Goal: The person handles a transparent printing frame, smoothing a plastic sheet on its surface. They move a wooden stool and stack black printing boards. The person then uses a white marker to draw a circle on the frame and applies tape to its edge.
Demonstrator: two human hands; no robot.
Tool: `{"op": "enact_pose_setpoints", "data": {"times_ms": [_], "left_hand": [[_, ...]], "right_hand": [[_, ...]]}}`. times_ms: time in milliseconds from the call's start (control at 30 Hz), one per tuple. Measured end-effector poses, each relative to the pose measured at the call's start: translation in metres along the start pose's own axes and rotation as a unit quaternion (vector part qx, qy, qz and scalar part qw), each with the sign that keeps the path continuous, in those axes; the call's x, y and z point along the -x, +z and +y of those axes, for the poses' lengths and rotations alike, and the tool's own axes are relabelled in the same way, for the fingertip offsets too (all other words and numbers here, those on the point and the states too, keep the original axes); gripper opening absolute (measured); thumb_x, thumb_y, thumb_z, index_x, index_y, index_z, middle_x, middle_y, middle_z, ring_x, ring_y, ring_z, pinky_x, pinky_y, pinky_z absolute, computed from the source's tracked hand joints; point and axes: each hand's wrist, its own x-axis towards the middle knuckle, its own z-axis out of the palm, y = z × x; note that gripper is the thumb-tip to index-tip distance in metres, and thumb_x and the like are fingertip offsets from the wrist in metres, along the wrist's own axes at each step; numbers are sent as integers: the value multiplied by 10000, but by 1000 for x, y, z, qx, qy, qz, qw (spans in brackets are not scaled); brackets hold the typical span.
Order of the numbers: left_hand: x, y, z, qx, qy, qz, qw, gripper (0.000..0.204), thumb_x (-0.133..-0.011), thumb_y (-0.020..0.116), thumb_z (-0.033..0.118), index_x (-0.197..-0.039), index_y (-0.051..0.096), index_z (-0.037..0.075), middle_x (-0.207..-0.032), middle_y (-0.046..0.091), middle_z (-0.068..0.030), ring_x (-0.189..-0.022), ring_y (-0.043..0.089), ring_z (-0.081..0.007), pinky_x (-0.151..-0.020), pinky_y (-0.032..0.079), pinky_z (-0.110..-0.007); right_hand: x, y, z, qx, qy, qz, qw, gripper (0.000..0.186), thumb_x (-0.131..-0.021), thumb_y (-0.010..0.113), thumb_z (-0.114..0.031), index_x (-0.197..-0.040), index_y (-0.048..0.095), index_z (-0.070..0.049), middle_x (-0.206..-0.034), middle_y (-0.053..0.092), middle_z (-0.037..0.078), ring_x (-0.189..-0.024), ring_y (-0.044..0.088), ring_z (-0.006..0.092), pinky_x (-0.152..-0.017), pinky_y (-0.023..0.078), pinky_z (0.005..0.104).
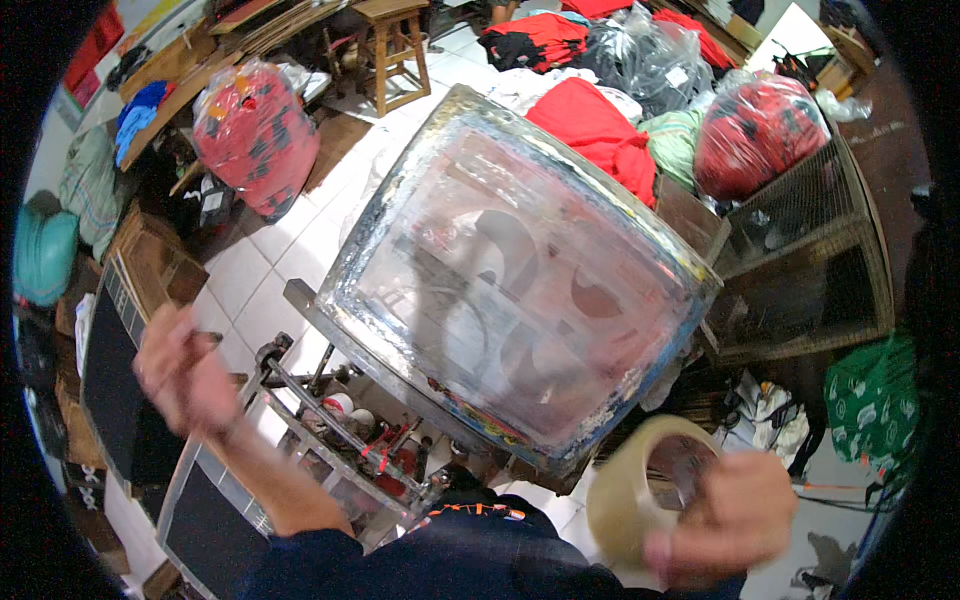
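Note:
My right hand (735, 515), blurred by motion, grips a wide roll of clear, yellowish packing tape (625, 490) by its near right side. Raised at the left, my left hand (185, 375) is smeared by motion too; its fingers look bent, but whether they hold anything does not show. Between and beyond both hands lies a large screen-printing frame (345, 250), tilted, with paint-stained edges. Its translucent mesh (470, 270) bears darker curved shapes, and a shadow falls across it. Neither hand touches the frame.
Below the frame stands a metal rack (320, 410) with jars and red items. Dark panels (130, 370) lean at the left. A wooden stool (385, 60), a plastic bag of red cloth (255, 135), red fabric (595, 130) and a mesh-sided crate (810, 270) stand around.

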Motion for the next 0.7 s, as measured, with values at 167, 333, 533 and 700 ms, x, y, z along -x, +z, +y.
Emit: {"op": "enact_pose_setpoints", "data": {"times_ms": [167,333,533,700], "left_hand": [[-17,3,116,217,55,-38,974,197,-792,813,406,-740,733,235,-768,576,117,-910,435,-130,-838,300,-323],[0,13,170,216,88,-47,971,159,-798,823,393,-804,769,243,-763,574,134,-919,433,-124,-853,295,-320],[23,7,211,193,94,-77,974,164,-811,817,397,-800,769,241,-748,567,138,-915,428,-121,-846,291,-311],[30,3,217,243,84,-75,963,208,-745,868,392,-811,768,222,-761,584,130,-908,432,-120,-825,292,-306]], "right_hand": [[-3,-43,-52,-78,-140,-28,987,154,-790,729,-140,-906,770,-233,-605,579,-50,-504,527,74,-547,352,240],[30,-55,-75,-99,-179,49,978,136,-814,723,-139,-901,777,-229,-586,563,-49,-478,504,68,-515,324,227],[82,-71,-90,-102,-213,37,971,171,-878,672,-180,-1034,724,-225,-667,640,-30,-531,533,88,-543,343,242],[123,-46,-45,-161,-115,22,980,167,-787,758,-135,-951,793,-130,-533,512,-43,-451,488,140,-502,414,302]]}}
